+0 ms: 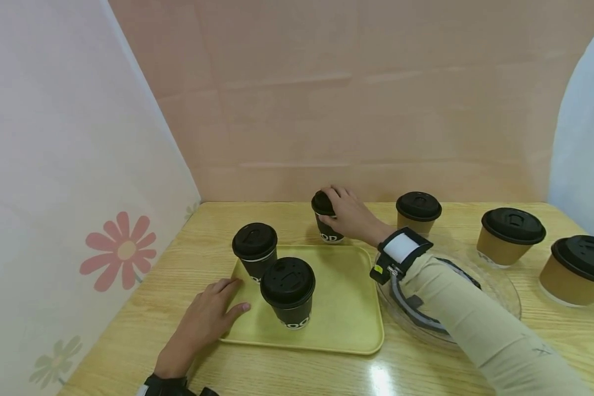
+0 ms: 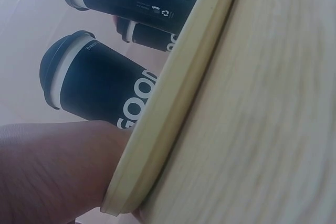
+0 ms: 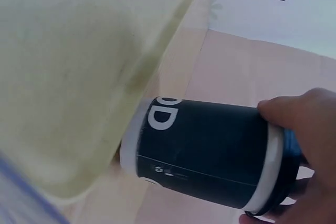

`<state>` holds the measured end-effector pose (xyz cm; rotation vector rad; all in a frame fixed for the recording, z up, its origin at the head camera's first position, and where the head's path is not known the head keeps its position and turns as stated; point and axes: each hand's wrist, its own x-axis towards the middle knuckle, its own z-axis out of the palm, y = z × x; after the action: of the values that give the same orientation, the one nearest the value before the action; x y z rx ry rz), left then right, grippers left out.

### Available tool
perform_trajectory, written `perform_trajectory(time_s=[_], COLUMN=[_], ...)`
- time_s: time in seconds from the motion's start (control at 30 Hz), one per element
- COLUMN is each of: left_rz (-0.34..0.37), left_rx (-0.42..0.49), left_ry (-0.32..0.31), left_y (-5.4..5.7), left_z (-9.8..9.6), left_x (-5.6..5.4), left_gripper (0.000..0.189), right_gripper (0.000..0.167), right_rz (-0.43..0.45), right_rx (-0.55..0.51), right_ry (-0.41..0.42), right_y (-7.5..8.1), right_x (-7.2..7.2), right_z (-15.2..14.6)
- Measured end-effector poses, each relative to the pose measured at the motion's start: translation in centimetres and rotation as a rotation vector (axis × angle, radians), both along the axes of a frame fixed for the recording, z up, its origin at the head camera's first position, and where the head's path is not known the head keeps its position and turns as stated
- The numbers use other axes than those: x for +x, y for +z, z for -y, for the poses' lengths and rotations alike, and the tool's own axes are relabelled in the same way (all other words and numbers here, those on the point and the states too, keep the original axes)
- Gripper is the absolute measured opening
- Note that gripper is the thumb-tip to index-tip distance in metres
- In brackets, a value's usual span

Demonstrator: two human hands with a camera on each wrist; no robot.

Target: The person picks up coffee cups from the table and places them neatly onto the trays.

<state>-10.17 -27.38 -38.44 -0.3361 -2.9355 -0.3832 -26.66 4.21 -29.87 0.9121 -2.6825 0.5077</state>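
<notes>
My right hand (image 1: 348, 213) grips a black paper coffee cup (image 3: 205, 150) round its lidded top, behind the far edge of a yellow tray (image 1: 346, 297). The cup is upright, with white lettering low on its side. My left hand (image 1: 205, 316) holds the tray at its left edge, thumb over the rim and fingers along the side. On the tray stand two more black lidded cups, one at the back left (image 1: 254, 247) and another nearer the middle (image 1: 288, 289). The left wrist view shows the tray's rim (image 2: 163, 98) beside the hand.
Three brown cups with black lids, a back one (image 1: 418, 209), a middle one (image 1: 510, 236) and a front one (image 1: 579, 269), stand on the right of the wooden table. Under my right forearm lies a round clear container (image 1: 505, 294). A wall covering (image 1: 351, 110) rises behind.
</notes>
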Motion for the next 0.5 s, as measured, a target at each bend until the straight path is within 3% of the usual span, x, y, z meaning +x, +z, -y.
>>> perform_trajectory(time_s=[0.1, 0.27, 0.5], left_rz=[0.002, -0.005, -0.002], left_rx=[0.004, 0.004, 0.005], left_ry=[0.004, 0.001, -0.004], left_y=[-0.1, 0.0, 0.0], left_z=[-0.1, -0.1, 0.0], left_x=[0.0, 0.0, 0.1], left_gripper=[0.056, 0.056, 0.055], right_gripper=[0.065, 0.067, 0.067], right_rz=[-0.034, -0.103, -0.097], right_rx=[-0.037, -0.096, -0.087], right_ry=[0.016, 0.079, 0.149], right_y=[0.3, 1.1, 1.0], right_x=[0.6, 3.1, 6.0], right_z=[-0.1, 0.2, 0.6])
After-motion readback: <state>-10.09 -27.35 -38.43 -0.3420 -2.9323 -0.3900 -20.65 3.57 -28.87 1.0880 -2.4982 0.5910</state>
